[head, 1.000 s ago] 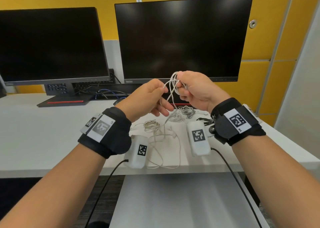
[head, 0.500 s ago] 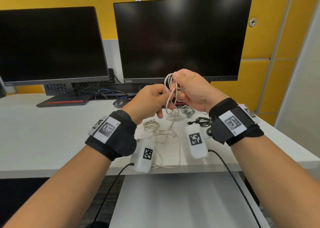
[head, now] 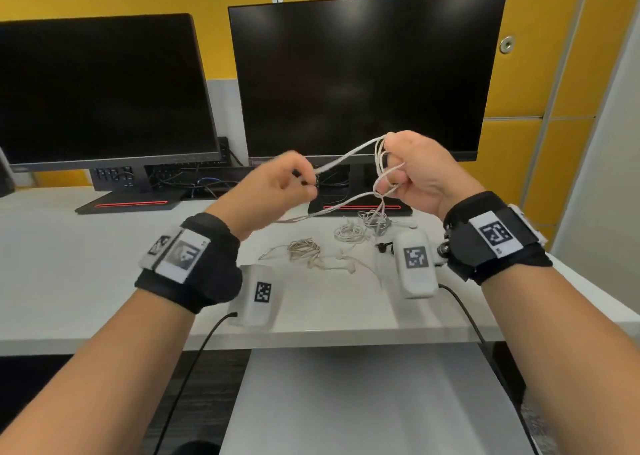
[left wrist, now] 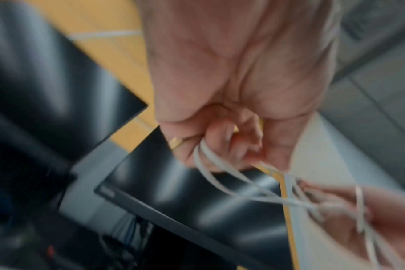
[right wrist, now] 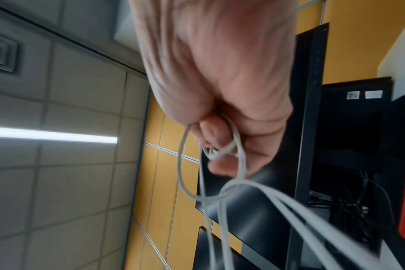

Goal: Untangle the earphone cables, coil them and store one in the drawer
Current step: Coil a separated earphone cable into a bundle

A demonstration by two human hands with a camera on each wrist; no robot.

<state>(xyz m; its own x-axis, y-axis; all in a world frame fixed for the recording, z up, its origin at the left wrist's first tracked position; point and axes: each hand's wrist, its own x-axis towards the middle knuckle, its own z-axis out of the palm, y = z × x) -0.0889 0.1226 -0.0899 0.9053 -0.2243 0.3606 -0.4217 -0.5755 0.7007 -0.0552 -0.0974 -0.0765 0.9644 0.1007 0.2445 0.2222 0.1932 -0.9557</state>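
Earphone cable, white and thin, runs taut between my two hands, held up in front of the right-hand monitor. My right hand is curled round a bunch of its loops, which hang over my bent fingers and drop below my grip toward the white desk. My left hand pinches two strands near their far end (the head view blurs it, and the left wrist view is smeared too), fingers closed on them beside a gold ring. Which strand is which inside either fist I cannot tell. Below my right grip, a pale coil and a greyer tangle lie on the desk, touching or overlapping; I cannot tell which. Below and between my hands lies a beige coil with loose earbuds. A small black piece is half hidden behind the wrist camera.
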